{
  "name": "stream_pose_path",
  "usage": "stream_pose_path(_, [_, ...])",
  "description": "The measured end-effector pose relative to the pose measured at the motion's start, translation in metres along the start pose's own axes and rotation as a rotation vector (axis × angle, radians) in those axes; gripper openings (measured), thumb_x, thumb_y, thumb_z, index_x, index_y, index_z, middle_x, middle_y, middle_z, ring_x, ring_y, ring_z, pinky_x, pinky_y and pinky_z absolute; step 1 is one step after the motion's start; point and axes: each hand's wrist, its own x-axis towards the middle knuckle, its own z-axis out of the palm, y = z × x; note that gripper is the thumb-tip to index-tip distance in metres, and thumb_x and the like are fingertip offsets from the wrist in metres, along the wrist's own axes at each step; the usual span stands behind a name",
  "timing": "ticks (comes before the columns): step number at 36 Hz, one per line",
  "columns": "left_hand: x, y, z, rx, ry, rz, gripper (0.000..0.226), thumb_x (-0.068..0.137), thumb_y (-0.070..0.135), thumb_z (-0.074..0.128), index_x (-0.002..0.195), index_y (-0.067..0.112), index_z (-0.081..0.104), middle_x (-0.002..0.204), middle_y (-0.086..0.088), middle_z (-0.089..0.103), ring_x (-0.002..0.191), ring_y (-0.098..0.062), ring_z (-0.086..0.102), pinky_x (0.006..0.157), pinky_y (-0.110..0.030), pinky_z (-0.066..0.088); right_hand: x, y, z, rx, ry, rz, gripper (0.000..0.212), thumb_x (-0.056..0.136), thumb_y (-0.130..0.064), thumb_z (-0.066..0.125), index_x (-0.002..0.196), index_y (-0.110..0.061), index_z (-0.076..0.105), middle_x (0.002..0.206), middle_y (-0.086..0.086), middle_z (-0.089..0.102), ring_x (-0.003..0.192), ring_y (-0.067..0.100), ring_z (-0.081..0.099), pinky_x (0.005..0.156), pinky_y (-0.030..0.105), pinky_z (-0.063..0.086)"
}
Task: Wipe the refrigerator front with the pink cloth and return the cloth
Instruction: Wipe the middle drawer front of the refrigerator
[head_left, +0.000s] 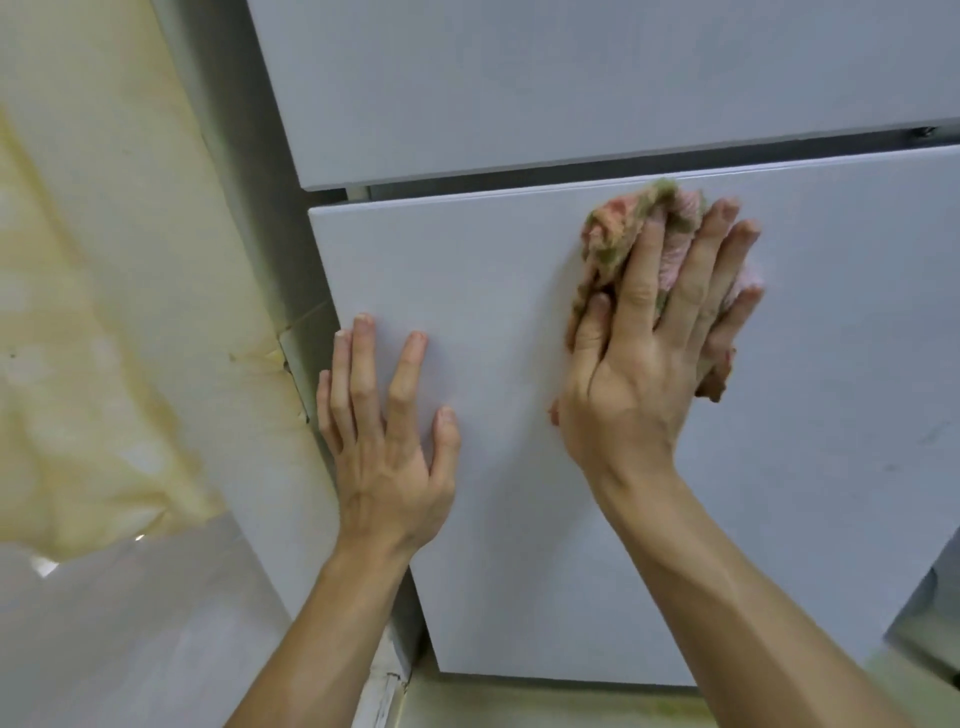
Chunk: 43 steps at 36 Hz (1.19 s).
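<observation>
Against the lower refrigerator door (519, 545), the left hand (384, 441) lies flat, fingers (408, 374) spread. Rightward, the right hand (639, 374) presses the bunched pink cloth (610, 234) near the top edge, fingers splayed wide. Loose folds may snag in the gap (519, 174) above.

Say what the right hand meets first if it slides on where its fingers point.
Probably the top edge of the lower door, then the gap under the upper door; the cloth under the right hand is almost at that edge.

Refrigerator front (519, 467) smooth, semi-gloss; pink cloth (623, 234) nubby terry.
</observation>
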Motion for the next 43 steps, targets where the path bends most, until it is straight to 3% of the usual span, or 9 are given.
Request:
stream_pose_path(5, [-0.001, -0.015, -0.004, -0.008, -0.017, 0.037, 0.07, 0.097, 0.03, 0.06, 0.16, 0.017, 0.032, 0.172, -0.019, 0.014, 0.162, -0.036, 0.007, 0.125, -0.065, 0.019, -0.039, -0.017, 0.017, -0.001, -0.077, -0.252, 0.052, 0.11, -0.021, 0.048, 0.159, -0.015, 0.035, 0.167, 0.019, 0.022, 0.16, 0.033, 0.014, 0.13, 0.049, 0.007])
stream_pose_path(10, [-0.002, -0.026, -0.008, -0.01, -0.044, 0.066, 0.077, 0.091, 0.028, 0.058, 0.161, 0.018, 0.028, 0.173, -0.015, 0.011, 0.162, -0.034, 0.005, 0.124, -0.066, 0.019, -0.103, 0.007, 0.008, -0.017, -0.357, -0.579, 0.071, 0.097, -0.017, 0.067, 0.161, -0.022, 0.037, 0.174, 0.005, 0.015, 0.161, 0.021, 0.018, 0.132, 0.043, 0.008])
stream_pose_path(13, [-0.006, -0.03, -0.011, -0.017, -0.08, 0.074, 0.085, 0.083, 0.02, 0.059, 0.162, 0.017, 0.026, 0.174, -0.013, 0.011, 0.162, -0.033, 0.005, 0.125, -0.064, 0.017, -0.121, 0.021, -0.001, -0.017, -0.451, -0.612, 0.074, 0.099, -0.022, 0.064, 0.164, -0.025, 0.028, 0.176, 0.0, 0.008, 0.161, 0.018, 0.018, 0.132, 0.042, 0.007])
stream_pose_path(18, [-0.002, -0.033, -0.017, 0.001, -0.046, 0.083, 0.078, 0.084, 0.013, 0.058, 0.158, 0.017, 0.036, 0.173, -0.011, 0.019, 0.162, -0.032, 0.008, 0.126, -0.061, 0.015, -0.101, 0.033, -0.008, -0.051, -0.528, -0.668, 0.117, 0.072, -0.019, 0.083, 0.167, -0.018, 0.014, 0.175, 0.004, 0.005, 0.162, 0.02, 0.007, 0.132, 0.041, 0.0])
stream_pose_path(23, [0.005, -0.046, -0.022, 0.033, -0.022, 0.052, 0.079, 0.085, 0.025, 0.067, 0.158, 0.024, 0.037, 0.173, -0.013, 0.017, 0.162, -0.035, 0.006, 0.125, -0.064, 0.013, -0.036, 0.017, -0.01, 0.131, -0.249, -0.341, 0.042, 0.103, -0.005, 0.054, 0.146, -0.002, 0.054, 0.164, 0.011, 0.03, 0.16, 0.017, 0.013, 0.131, 0.04, 0.005])
stream_pose_path(27, [0.01, -0.059, -0.026, 0.047, -0.046, 0.063, 0.081, 0.085, 0.04, 0.066, 0.158, 0.031, 0.033, 0.174, -0.009, 0.01, 0.162, -0.033, 0.003, 0.126, -0.063, 0.009, 0.012, -0.017, -0.003, 0.169, -0.003, -0.178, 0.036, 0.109, -0.008, 0.057, 0.144, -0.005, 0.06, 0.16, 0.036, 0.03, 0.154, 0.045, 0.026, 0.13, 0.053, 0.017])
stream_pose_path(32, [0.012, -0.066, -0.026, 0.043, -0.052, 0.055, 0.077, 0.09, 0.045, 0.06, 0.159, 0.032, 0.031, 0.174, -0.01, 0.008, 0.162, -0.033, 0.0, 0.129, -0.057, 0.001, -0.009, -0.059, 0.031, 0.088, 0.094, -0.131, 0.046, 0.105, 0.001, 0.055, 0.15, -0.005, 0.053, 0.16, 0.025, 0.038, 0.152, 0.041, 0.034, 0.128, 0.052, 0.014])
stream_pose_path(36, [0.012, -0.076, -0.026, 0.054, -0.005, -0.025, 0.071, 0.095, 0.037, 0.053, 0.162, 0.025, 0.03, 0.174, -0.013, 0.012, 0.162, -0.032, 0.002, 0.128, -0.058, 0.003, -0.041, -0.056, 0.038, 0.07, -0.044, -0.365, 0.054, 0.1, 0.002, 0.06, 0.152, -0.01, 0.052, 0.163, 0.014, 0.028, 0.155, 0.035, 0.03, 0.13, 0.048, 0.014])
stream_pose_path(43, [0.015, -0.092, -0.026, 0.092, 0.022, -0.097, 0.079, 0.093, 0.019, 0.055, 0.165, 0.022, 0.022, 0.175, -0.013, 0.009, 0.163, -0.034, 0.0, 0.128, -0.063, 0.01, -0.133, -0.005, 0.018, 0.028, -0.55, -0.791, 0.075, 0.089, 0.009, 0.048, 0.159, -0.017, 0.042, 0.17, 0.002, 0.029, 0.159, 0.019, 0.024, 0.132, 0.04, 0.011])
